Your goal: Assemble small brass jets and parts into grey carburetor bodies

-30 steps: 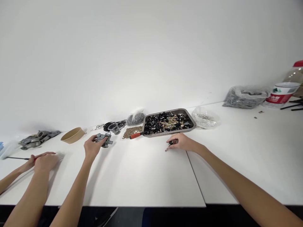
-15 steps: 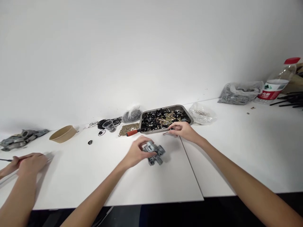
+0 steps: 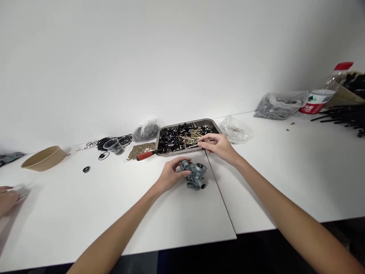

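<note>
My left hand [image 3: 172, 173] is closed around a grey metal carburetor body [image 3: 195, 176], with its round openings facing right and toward me. The carburetor is held low over the white table; whether it touches the surface I cannot tell. My right hand [image 3: 219, 147] pinches a thin metal pin [image 3: 194, 146] at the front right edge of a metal tray [image 3: 168, 153]. Black parts [image 3: 173, 137] and brass-coloured pins [image 3: 194, 134] fill that tray. A screwdriver with a red handle [image 3: 145, 155] leans its shaft on the tray's front left rim.
Left of the tray are small brass parts [image 3: 141, 150], a bag of dark pieces [image 3: 146, 131], a plastic cup [image 3: 114, 146] and black rings [image 3: 86, 169]. A brown bowl [image 3: 45, 160] and a co-worker's hand [image 3: 8, 199] are farther left. Bags [image 3: 235, 129] and a bottle [image 3: 316, 102] stand right.
The view has shifted, so the table items appear farther left. The carburetor has been turned in my left hand. My right hand still pinches the pin, now over the tray's front edge.
</note>
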Motion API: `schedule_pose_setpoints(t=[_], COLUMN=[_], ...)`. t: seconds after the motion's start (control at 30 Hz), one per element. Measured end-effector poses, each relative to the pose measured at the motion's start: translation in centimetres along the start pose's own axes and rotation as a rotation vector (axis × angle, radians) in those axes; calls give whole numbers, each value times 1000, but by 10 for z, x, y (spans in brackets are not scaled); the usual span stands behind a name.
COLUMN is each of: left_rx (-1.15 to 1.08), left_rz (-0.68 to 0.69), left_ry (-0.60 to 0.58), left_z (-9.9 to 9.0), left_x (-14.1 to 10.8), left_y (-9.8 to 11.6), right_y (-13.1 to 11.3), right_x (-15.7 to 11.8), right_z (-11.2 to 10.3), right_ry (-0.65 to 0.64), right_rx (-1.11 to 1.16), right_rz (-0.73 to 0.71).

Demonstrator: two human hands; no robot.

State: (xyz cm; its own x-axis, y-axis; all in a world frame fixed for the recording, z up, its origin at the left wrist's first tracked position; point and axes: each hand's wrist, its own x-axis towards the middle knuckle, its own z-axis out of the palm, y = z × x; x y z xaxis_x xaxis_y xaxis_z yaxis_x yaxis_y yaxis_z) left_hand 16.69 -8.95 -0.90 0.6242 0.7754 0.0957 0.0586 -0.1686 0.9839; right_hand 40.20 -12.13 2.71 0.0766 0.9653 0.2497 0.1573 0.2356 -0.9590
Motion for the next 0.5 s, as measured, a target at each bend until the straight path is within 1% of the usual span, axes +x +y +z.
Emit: schedule_pose_setpoints(t=[0.07,0.23,0.37,0.43,0.5], left_rx=[42,18,157,273,380], left_rz=[35,104,138,186,307], left_ry=[-3,-102,-172,-157,-60], left_z=[-4,-8,-13,-16,-18], left_x=[0,-1,-3,-5,-8], left_y=[1,9,17,22,27], right_y=[-4,-9,-8,-8,-7], right_x=[-2,-5,-7,-7,-6], right_z=[2,10,16,16,16], right_ry=[-23,-66,-65,-39,4], right_rx=[-3,-27,-66,-57,-24], right_rz=[0,-34,-75,-73,-73])
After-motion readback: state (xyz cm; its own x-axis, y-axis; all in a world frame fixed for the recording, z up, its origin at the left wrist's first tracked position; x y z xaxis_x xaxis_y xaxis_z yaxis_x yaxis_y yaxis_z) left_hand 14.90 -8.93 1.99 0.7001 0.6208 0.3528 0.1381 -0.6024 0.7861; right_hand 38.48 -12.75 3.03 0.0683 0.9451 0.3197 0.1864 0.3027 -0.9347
